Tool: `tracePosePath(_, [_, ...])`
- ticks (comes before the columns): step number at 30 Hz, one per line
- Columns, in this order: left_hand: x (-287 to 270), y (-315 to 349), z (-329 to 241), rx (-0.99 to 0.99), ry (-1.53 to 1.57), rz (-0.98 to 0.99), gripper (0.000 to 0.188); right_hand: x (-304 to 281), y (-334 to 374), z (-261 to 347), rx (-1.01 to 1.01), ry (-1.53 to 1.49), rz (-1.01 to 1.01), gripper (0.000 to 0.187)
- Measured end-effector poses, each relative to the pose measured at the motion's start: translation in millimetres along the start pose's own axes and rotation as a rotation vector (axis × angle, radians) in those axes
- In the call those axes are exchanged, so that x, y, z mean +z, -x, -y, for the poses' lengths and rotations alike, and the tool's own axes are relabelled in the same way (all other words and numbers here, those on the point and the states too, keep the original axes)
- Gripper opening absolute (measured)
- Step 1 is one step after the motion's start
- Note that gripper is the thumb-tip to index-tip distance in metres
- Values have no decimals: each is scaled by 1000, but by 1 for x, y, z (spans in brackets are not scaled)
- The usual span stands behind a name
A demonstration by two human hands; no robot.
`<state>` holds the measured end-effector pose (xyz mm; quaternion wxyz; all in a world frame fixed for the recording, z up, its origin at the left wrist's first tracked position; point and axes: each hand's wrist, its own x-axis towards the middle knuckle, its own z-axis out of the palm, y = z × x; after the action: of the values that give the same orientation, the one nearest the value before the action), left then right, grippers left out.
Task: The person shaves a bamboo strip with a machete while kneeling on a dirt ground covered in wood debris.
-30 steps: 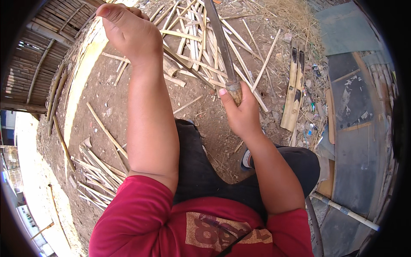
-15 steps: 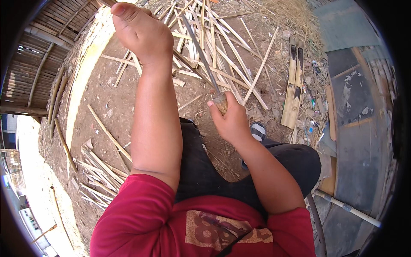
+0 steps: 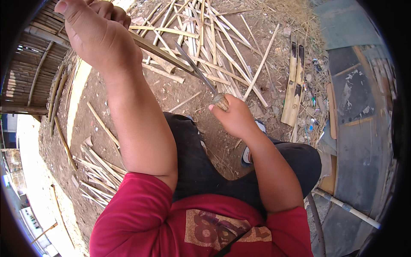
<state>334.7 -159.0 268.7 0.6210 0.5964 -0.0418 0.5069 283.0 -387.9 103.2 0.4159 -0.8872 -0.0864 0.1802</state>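
Note:
My left hand is raised at the upper left, fingers curled around a bamboo strip. From that hand the strip slants down to the right, toward the blade; whether the two touch I cannot tell. The strip's other end is hidden behind the hand. Wrapped around the wooden handle of a long knife is my right hand, in front of my right knee. The knife's narrow dark blade points up and to the left, over the pile of split bamboo strips on the ground.
A second heap of thin strips lies at my left. On the right are two wide split bamboo pieces, some litter and dark sheet panels. A slatted bamboo wall stands far left, and dry straw lies at the back.
My left hand has moved left and slightly down with the bamboo strip, and more of its fingers show. The knife blade has tilted further left; my right hand has barely moved.

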Motion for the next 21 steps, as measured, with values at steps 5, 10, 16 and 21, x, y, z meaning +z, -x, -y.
tracePosePath(5, [2,1,3,4,13,-67,70,-21,10,28,-185,-268,-268,42])
tracePosePath(10, [8,4,-3,-2,-105,-126,67,23,5,-13,31,41,-167,41])
tracePosePath(16, [-5,-1,3,-22,-6,-168,66,11,-13,-26,151,-32,-64,45])
tracePosePath(21, [0,1,-1,0,-20,-166,65,9,5,8,-92,-179,-286,42])
